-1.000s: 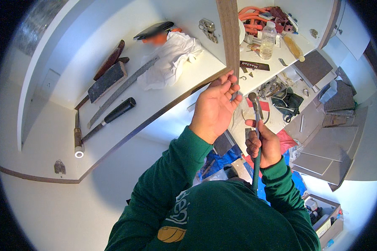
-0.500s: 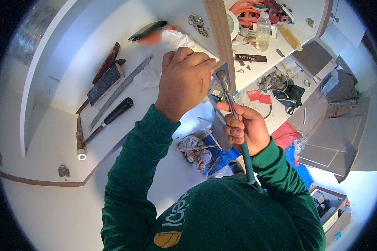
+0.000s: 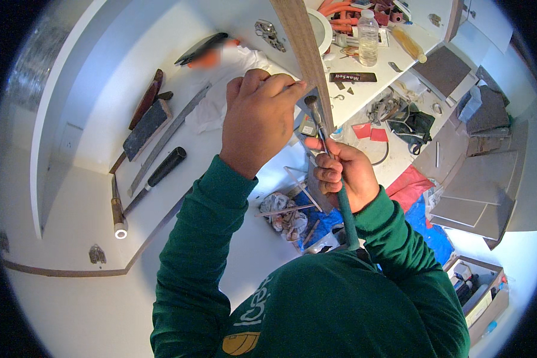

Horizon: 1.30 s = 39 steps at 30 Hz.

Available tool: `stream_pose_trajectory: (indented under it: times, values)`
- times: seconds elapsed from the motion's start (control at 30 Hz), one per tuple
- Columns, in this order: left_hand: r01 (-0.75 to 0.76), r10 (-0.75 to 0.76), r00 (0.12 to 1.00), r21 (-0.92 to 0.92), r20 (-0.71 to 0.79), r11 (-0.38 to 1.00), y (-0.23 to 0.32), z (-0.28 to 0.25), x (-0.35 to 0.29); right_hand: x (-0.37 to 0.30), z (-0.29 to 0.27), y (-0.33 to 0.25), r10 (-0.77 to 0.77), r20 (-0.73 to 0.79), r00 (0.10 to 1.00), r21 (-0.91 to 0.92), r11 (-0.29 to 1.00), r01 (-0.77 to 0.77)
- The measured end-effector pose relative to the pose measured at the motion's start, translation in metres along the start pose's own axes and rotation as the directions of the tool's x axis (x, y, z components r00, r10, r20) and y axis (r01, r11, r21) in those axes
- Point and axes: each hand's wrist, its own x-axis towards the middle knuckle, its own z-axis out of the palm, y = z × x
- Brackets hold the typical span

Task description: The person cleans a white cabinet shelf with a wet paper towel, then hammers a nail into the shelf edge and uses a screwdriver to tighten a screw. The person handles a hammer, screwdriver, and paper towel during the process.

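Observation:
My right hand is wrapped round the green grip of a hammer. The hammer points up and away, its metal neck above my fingers and its dark round head close to the brown edge of an upright white panel. My left hand is closed, with its fingertips pinched together right beside that edge and just left of the hammer head. Whatever the left fingertips hold is hidden. Behind the hammer head, a flat grey piece partly shows.
On the left shelf lie a black-handled tool, a long metal strip, a dark block and a wooden-handled tool. Right of the panel stand a clear bottle and scattered bits. Below are a crumpled cloth and an open box.
The whole view has shifted slightly, moving the panel edge a little left in the picture. Both hands keep nearly the same pose, and the hammer head stays near the edge.

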Motion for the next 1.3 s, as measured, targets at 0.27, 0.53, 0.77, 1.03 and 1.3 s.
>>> stream_pose_trajectory:
  times: [0.27,0.53,0.77,1.03,1.3]
  values:
    - [0.014,-0.014,1.000,-0.016,0.006,1.000,0.000,0.001,0.000,0.001,0.000,-0.001,-0.030,0.012,0.999,-0.024,0.999,0.030]
    - [-0.008,0.008,1.000,0.006,0.001,1.000,0.001,0.000,0.003,0.002,-0.001,0.000,-0.073,0.036,0.997,-0.093,0.993,0.076]
    - [-0.003,0.003,1.000,0.021,0.024,1.000,0.002,-0.003,0.002,0.002,-0.004,-0.005,-0.045,0.109,0.993,-0.061,0.997,0.052]
    - [-0.028,0.024,0.999,0.117,0.037,0.993,0.011,-0.002,0.004,-0.015,-0.019,0.004,-0.027,-0.061,0.998,-0.116,0.993,0.019]
    - [-0.058,0.069,0.997,0.313,-0.024,0.948,0.016,0.024,0.023,-0.043,-0.061,0.009,-0.016,-0.211,0.977,-0.100,0.995,-0.005]
